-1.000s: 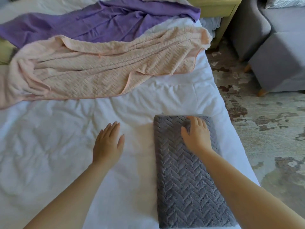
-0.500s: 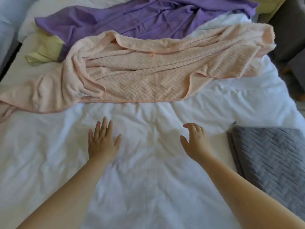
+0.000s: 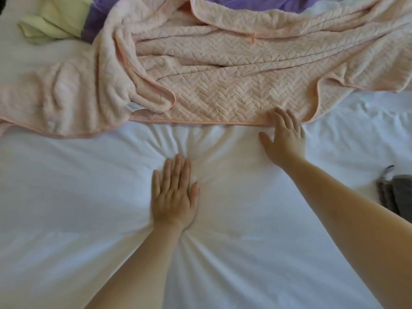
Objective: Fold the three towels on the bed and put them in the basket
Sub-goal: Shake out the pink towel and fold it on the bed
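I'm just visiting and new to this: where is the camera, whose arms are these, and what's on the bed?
No machine here: a person wears one camera on the head, looking down at their own bare arms. The left hand presses flat on the white bed sheet. The right hand touches the near hem of a rumpled pink herringbone-textured towel, fingers straight, gripping nothing. Behind lie a purple towel and a pale yellow-green cloth. A folded grey towel shows at the right edge.
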`<act>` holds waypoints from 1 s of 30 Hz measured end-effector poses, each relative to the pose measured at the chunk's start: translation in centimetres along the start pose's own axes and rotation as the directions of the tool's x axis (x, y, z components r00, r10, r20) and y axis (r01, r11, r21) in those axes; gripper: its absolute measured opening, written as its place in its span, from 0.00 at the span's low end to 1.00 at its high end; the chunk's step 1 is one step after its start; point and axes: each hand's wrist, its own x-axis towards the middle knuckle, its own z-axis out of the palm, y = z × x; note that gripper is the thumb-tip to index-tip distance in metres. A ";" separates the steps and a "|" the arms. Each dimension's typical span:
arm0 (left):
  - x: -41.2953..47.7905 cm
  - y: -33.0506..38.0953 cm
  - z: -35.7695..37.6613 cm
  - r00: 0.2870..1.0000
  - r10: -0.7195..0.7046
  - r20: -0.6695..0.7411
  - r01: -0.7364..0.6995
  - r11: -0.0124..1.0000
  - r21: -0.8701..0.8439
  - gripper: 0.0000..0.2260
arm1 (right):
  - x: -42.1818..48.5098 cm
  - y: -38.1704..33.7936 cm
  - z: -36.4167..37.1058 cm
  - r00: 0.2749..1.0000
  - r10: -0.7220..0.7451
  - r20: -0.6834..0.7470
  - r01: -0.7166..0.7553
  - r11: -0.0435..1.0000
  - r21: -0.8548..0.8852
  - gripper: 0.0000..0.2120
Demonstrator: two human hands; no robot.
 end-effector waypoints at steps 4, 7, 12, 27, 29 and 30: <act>0.1 -0.5 0.7 1.000 0.001 -0.025 -0.001 1.000 -0.001 0.26 | 2.5 0.0 0.8 0.996 -0.006 -0.084 0.003 0.999 -0.044 0.14; 0.2 -0.6 0.7 1.000 0.006 -0.016 -0.007 1.000 -0.007 0.26 | 3.0 0.0 0.6 0.996 0.016 -0.084 -0.016 1.000 0.004 0.10; 0.3 0.0 -2.4 0.997 0.008 0.071 -0.006 1.000 -0.026 0.26 | -0.4 0.0 -2.2 1.000 0.010 0.018 -0.011 0.999 0.038 0.10; 2.6 12.8 -32.6 0.874 0.451 -0.179 -0.483 0.771 -0.416 0.15 | -11.2 -4.4 -31.2 0.953 -0.301 -0.011 0.274 0.850 0.451 0.06; 2.5 14.1 -35.8 0.877 0.452 -0.164 -0.477 0.774 -0.418 0.14 | -11.8 -4.8 -36.0 0.944 -0.317 -0.091 0.321 0.822 0.470 0.04; 2.6 14.5 -37.4 0.887 0.418 -0.198 -0.462 0.788 -0.407 0.12 | -12.0 -4.9 -38.2 0.938 -0.324 -0.123 0.343 0.816 0.465 0.04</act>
